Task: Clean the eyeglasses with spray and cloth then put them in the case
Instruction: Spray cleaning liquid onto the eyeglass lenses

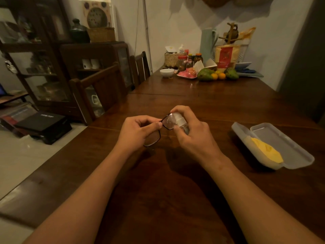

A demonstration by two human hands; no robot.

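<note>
1. The eyeglasses (pixel 167 122) sat at the centre of the frame, raised off the table. 1 lens was turned toward the nozzle, I judged so the mist would land on glass.
2. The left hand (pixel 139 131) pinched the frame between thumb and fingertips near the bridge, which kept skin off the lenses.
3. The right hand (pixel 191 131) wrapped the small spray bottle (pixel 179 121), 1 finger curled over its top, just beside the upper lens. Whether it was pressing I could not tell.
4. At the right of the frame the case (pixel 270 132) lay open on the table (pixel 175 191), well apart from both hands. The yellow cloth (pixel 265 150) lay inside, handy for the wiping to come.
</note>
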